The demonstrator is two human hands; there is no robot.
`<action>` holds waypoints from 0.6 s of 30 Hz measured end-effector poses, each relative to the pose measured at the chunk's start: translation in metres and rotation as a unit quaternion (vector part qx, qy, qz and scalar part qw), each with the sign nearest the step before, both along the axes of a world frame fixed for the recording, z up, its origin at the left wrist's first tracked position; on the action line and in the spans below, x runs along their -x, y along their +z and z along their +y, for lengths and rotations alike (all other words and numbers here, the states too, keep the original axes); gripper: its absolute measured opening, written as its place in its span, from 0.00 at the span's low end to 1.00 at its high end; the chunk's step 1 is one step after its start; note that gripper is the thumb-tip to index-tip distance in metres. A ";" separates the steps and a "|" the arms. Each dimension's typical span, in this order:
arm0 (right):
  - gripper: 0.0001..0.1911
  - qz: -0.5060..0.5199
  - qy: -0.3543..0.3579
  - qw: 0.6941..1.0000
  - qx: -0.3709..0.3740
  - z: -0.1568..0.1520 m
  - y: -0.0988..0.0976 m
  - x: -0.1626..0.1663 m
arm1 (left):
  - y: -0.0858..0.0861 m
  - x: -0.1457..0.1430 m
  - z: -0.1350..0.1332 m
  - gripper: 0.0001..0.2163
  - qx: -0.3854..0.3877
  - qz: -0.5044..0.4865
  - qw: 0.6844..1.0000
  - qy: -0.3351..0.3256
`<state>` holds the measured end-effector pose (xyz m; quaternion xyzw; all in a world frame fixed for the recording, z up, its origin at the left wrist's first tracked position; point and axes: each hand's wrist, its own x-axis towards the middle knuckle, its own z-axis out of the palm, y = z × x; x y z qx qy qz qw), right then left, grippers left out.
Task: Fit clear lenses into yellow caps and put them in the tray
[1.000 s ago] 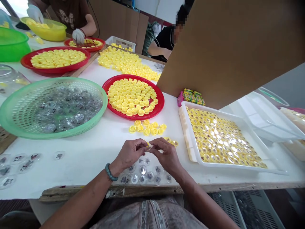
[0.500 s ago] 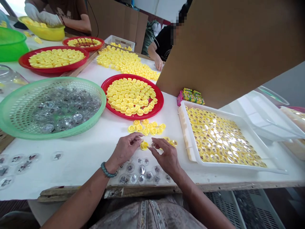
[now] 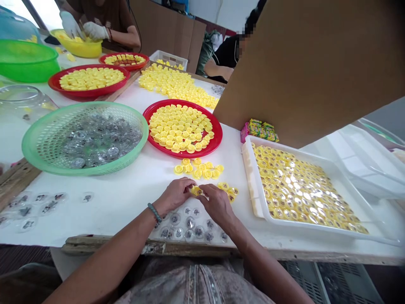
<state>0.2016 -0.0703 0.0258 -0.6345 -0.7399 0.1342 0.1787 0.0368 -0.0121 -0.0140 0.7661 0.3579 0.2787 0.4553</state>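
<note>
My left hand [image 3: 177, 195] pinches the left side of a small round yellow plastic cup [image 3: 196, 191] just above the white table. The fingers of my right hand [image 3: 219, 203] close on its right side, and a darker middle shows on it. Between my forearms lie several clear round plastic caps [image 3: 190, 222] with dark printed pictures. Loose yellow cups [image 3: 207, 173] sit a little beyond my hands. Beside my right fingers is a small group of yellow pieces with pictured middles [image 3: 232, 191].
A red tray [image 3: 218, 141] of yellow cups stands ahead, left of it a green basket [image 3: 33, 154] of clear caps. At right is a white tray [image 3: 253, 185] of pictured yellow pieces, below a cardboard sheet [image 3: 303, 71]. Two people work across the table, one with gloved hands [image 3: 95, 31].
My right hand has moved left to the yellow cup, so both hands now meet on it. The view has shifted slightly. The far person's hand at right has drawn back.
</note>
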 end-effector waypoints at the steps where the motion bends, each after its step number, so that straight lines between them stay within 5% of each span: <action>1: 0.10 0.000 0.002 1.000 -0.001 0.000 -0.001 0.000 | 0.000 -0.001 0.000 0.14 0.005 -0.003 1.000 0.000; 8: 0.07 -0.006 0.073 0.997 -0.005 0.008 -0.006 -0.005 | -0.003 -0.004 -0.001 0.14 0.039 -0.005 0.999 0.019; 18: 0.05 -0.058 0.131 0.989 0.021 0.018 -0.007 -0.011 | -0.001 -0.008 -0.004 0.11 0.183 -0.097 0.977 0.046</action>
